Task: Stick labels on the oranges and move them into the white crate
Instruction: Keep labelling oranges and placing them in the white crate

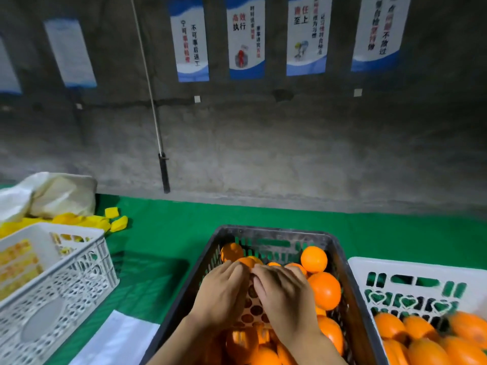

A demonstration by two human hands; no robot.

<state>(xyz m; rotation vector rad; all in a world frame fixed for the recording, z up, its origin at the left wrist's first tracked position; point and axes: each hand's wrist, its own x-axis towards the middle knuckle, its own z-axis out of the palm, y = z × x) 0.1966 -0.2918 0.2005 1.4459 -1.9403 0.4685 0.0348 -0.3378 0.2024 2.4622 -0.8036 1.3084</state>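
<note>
left hand (224,293) + right hand (286,299) grasping label sheet (253,310) | above oranges (324,289) | dark crate (274,231)

Three plastic crates are counted: one dark grey slatted crate (276,231) in the middle and two white perforated crates (79,233) (390,267), left and right. Four lettered blue-and-white posters (191,40) are seen far off. One white sheet of round labels (254,306) is counted, and two hands, the left hand (224,291) and the right hand (284,293).

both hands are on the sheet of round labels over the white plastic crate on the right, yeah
No. The head view shows the left hand and right hand on the white sheet of round labels over the dark plastic crate in the middle, not the white plastic crate.
</note>
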